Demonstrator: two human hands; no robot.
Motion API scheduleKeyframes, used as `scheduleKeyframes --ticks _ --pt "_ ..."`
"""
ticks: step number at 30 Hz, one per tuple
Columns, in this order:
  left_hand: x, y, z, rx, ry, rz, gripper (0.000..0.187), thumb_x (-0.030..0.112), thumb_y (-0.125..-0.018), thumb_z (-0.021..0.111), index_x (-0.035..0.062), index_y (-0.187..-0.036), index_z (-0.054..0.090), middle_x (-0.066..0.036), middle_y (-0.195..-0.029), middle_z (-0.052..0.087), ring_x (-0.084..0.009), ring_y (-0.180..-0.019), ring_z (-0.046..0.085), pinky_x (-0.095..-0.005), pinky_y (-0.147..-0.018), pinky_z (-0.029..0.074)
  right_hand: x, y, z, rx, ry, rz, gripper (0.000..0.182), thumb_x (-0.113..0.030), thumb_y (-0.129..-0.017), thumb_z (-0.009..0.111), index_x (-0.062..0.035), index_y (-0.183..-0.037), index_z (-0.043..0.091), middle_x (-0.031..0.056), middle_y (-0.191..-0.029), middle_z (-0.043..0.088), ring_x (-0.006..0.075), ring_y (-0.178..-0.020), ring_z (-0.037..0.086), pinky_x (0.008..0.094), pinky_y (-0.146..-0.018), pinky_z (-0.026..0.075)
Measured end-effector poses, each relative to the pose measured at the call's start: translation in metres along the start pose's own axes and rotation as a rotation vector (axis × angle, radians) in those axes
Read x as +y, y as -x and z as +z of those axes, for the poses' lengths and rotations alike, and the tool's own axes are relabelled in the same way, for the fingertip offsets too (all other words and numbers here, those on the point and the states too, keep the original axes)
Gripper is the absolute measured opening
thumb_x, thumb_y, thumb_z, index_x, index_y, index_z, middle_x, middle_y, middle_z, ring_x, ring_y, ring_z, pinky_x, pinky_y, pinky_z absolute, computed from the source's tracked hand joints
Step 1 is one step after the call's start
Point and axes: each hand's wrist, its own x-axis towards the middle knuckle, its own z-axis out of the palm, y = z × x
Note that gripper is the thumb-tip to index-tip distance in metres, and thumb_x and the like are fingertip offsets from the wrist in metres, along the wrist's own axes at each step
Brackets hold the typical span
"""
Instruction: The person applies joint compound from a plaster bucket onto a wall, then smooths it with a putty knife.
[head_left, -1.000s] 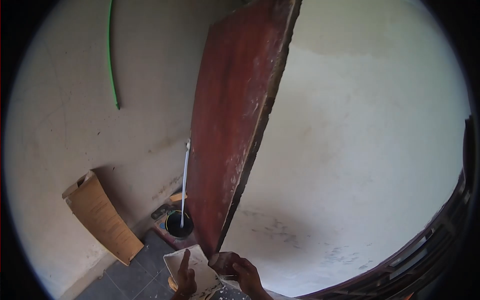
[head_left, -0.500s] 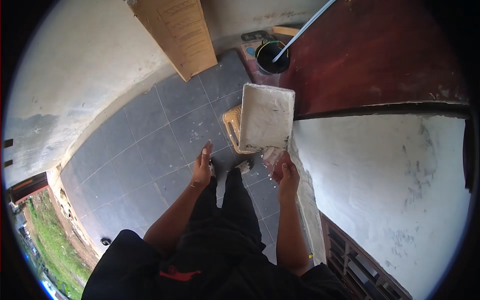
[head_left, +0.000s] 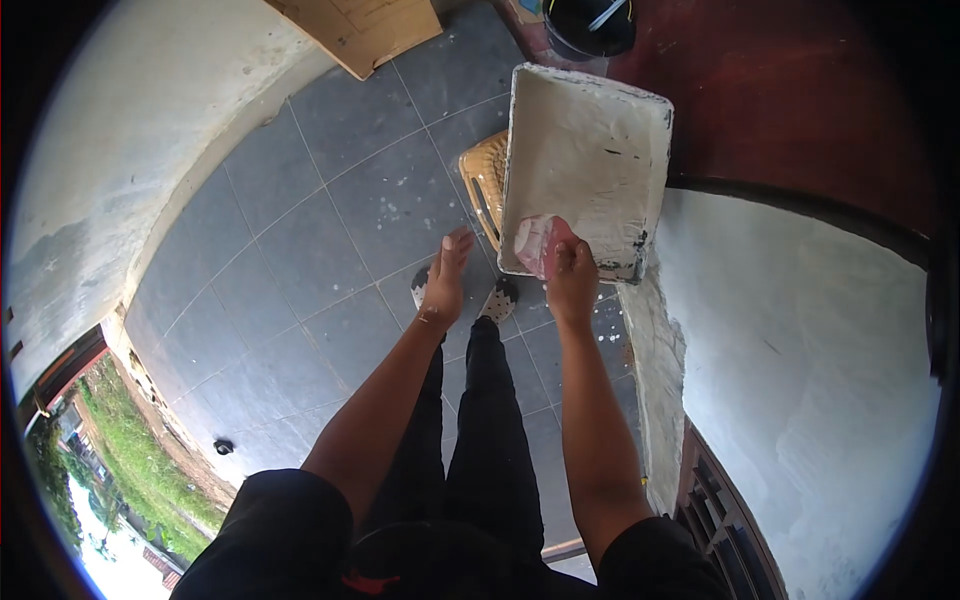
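Note:
A pinkish-red flat scraper (head_left: 540, 246) with white paste smeared on it is gripped between thumb and fingers of my right hand (head_left: 573, 288). It overlaps the near left corner of a white rectangular tray (head_left: 590, 145) whose inside is coated with pale paste. Under the tray's left side a tan plastic stool (head_left: 485, 188) shows. My left hand (head_left: 446, 278) is held empty in front of me, fingers stretched out, just left of the tray's near end and above my feet.
Grey floor tiles (head_left: 280, 290) with white spatters spread to the left. At the back are a black bucket (head_left: 590, 35) and a cardboard sheet (head_left: 370, 30). A patchy white wall (head_left: 790, 380) and a dark red panel (head_left: 760, 120) stand close on the right.
My right hand has moved the scraper from beside the tray's near edge to over its inside. My left hand has shifted right, and the view has tilted down, nearer the tray.

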Motion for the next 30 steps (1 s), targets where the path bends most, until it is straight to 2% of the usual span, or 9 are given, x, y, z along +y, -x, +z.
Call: scheduleKeyframes --ticks 1,7,14,16,17,19,29,30 --pt "-0.004 -0.008 0.004 0.003 0.02 0.021 0.1 0.078 -0.101 0.019 -0.0023 -0.159 0.031 -0.024 -0.159 0.041 -0.0341 -0.151 0.036 -0.0464 -0.126 0.021 0.002 -0.003 0.004 -0.006 0.017 -0.02 0.023 -0.02 -0.104 0.057 0.002 -0.106 0.063 0.024 -0.097 0.072 0.0432 -0.091 0.07 0.0462 -0.079 0.054" --pt "-0.017 -0.029 0.021 0.019 0.068 0.007 0.105 0.081 -0.099 0.017 -0.0045 -0.159 0.029 -0.025 -0.155 0.045 -0.0337 -0.149 0.039 -0.0457 -0.126 0.023 0.012 -0.014 0.022 0.01 -0.004 -0.002 0.023 -0.02 -0.104 0.057 0.002 -0.107 0.064 0.0232 -0.099 0.073 0.0423 -0.09 0.071 0.0458 -0.078 0.054" --pt "-0.025 -0.031 0.029 -0.035 0.131 0.013 0.111 0.084 -0.096 0.017 -0.0078 -0.158 0.027 -0.028 -0.157 0.042 -0.0364 -0.148 0.04 -0.0451 -0.126 0.025 0.011 -0.023 0.026 0.0 -0.006 -0.016 0.023 -0.02 -0.104 0.057 0.0017 -0.105 0.063 0.0233 -0.096 0.072 0.0421 -0.087 0.071 0.0452 -0.077 0.053" --pt "-0.024 -0.03 0.031 -0.037 0.143 0.011 0.111 0.084 -0.097 0.018 -0.008 -0.158 0.027 -0.029 -0.157 0.042 -0.0366 -0.148 0.04 -0.0453 -0.126 0.025 0.004 -0.025 0.025 -0.008 -0.02 -0.014 0.024 -0.02 -0.103 0.058 0.0023 -0.105 0.065 0.021 -0.091 0.073 0.0349 -0.081 0.071 0.042 -0.077 0.052" --pt "-0.023 -0.03 0.032 -0.038 0.142 0.012 0.111 0.084 -0.097 0.018 -0.008 -0.158 0.027 -0.029 -0.157 0.042 -0.0366 -0.148 0.04 -0.0453 -0.126 0.025 0.002 -0.027 0.025 -0.006 -0.022 -0.015 0.024 -0.02 -0.103 0.058 0.0023 -0.105 0.065 0.021 -0.091 0.073 0.0349 -0.081 0.071 0.042 -0.077 0.052" --pt "-0.022 -0.03 0.032 -0.029 0.15 0.006 0.11 0.083 -0.097 0.017 -0.0079 -0.158 0.027 -0.028 -0.156 0.043 -0.0362 -0.148 0.041 -0.0449 -0.126 0.026 0.001 -0.031 0.024 -0.037 -0.021 -0.049 0.025 -0.023 -0.104 0.057 0.0019 -0.107 0.062 0.0239 -0.097 0.072 0.0434 -0.089 0.07 0.0472 -0.078 0.053" --pt "-0.025 -0.033 0.028 -0.05 0.14 -0.022 0.11 0.083 -0.097 0.017 -0.0081 -0.158 0.028 -0.028 -0.156 0.043 -0.0353 -0.147 0.043 -0.0446 -0.125 0.027 -0.006 -0.052 0.014 -0.15 0.025 -0.098 0.026 -0.021 -0.104 0.058 0.0023 -0.114 0.064 0.0251 -0.102 0.072 0.0455 -0.094 0.069 0.0469 -0.081 0.052" --pt "-0.025 -0.033 0.028 -0.053 0.142 -0.019 0.11 0.083 -0.097 0.017 -0.0082 -0.158 0.027 -0.028 -0.156 0.043 -0.0354 -0.147 0.042 -0.0447 -0.126 0.026 0.0 -0.054 0.015 -0.163 0.0 -0.112 0.025 -0.021 -0.104 0.059 0.0023 -0.111 0.064 0.0204 -0.098 0.072 0.0366 -0.086 0.068 0.0439 -0.079 0.052"
